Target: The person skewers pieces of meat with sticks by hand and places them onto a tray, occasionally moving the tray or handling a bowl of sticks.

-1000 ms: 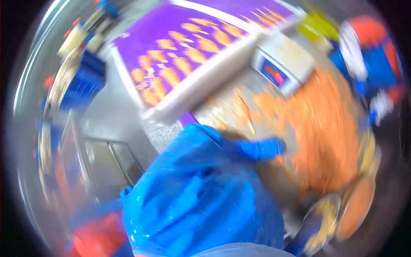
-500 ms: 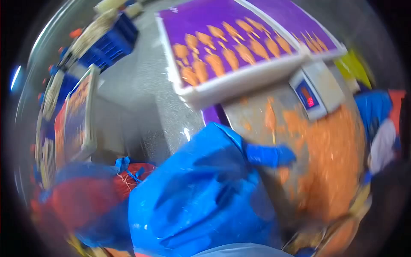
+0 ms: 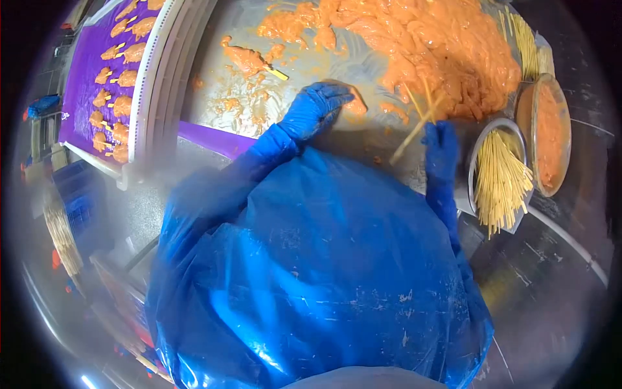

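My left hand (image 3: 321,107), in a blue glove, rests low on the metal table with its fingers together. Its fingertips press on a small strip of orange marinated meat (image 3: 355,102). To the right, my gloved right hand (image 3: 442,148) is closed on a few thin wooden skewers (image 3: 414,133), which cross each other and point away from the fingers; motion blurs them a little. Beyond the left hand lies a piece of meat on a skewer (image 3: 249,61). A large heap of marinated meat (image 3: 447,52) covers the table's far side.
At the left stands a white-rimmed tray (image 3: 150,71) with purple lining and rows of skewered meat. A container of wooden skewers (image 3: 499,178) is at my right, beside a round bowl (image 3: 551,133) with orange residue. More skewers (image 3: 523,45) lie beyond it.
My view has swung right and down to the table. The tray now appears at the left, and the scale is out of view. Both hands and the skewers have come into sight.
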The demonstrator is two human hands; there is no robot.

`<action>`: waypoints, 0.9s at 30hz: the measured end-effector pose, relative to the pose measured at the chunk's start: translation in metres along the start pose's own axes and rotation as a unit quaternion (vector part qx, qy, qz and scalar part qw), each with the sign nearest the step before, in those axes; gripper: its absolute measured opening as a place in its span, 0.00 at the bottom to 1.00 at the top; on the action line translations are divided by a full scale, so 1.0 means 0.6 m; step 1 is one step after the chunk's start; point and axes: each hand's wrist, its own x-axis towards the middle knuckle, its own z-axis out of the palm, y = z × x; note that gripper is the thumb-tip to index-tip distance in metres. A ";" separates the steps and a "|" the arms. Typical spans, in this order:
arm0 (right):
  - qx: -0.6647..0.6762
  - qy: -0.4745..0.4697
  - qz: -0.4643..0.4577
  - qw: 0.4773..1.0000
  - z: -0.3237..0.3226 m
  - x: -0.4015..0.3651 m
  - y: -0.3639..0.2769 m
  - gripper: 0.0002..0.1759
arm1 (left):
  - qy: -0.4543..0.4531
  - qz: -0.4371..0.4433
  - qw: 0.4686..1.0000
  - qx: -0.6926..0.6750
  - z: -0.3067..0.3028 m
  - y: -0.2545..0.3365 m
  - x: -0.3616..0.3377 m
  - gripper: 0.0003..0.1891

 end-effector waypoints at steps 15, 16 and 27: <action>-0.243 -0.160 0.131 0.948 0.113 0.017 -0.148 0.19 | -0.063 -0.083 0.986 0.130 0.006 -0.015 0.054 0.14; -0.243 -0.161 0.130 0.948 0.124 0.009 -0.117 0.19 | -0.087 -0.096 0.985 0.115 0.007 -0.021 0.056 0.12; -0.092 -0.138 0.112 0.980 0.090 -0.014 -0.113 0.17 | -0.057 0.008 0.985 0.161 -0.061 -0.038 -0.037 0.31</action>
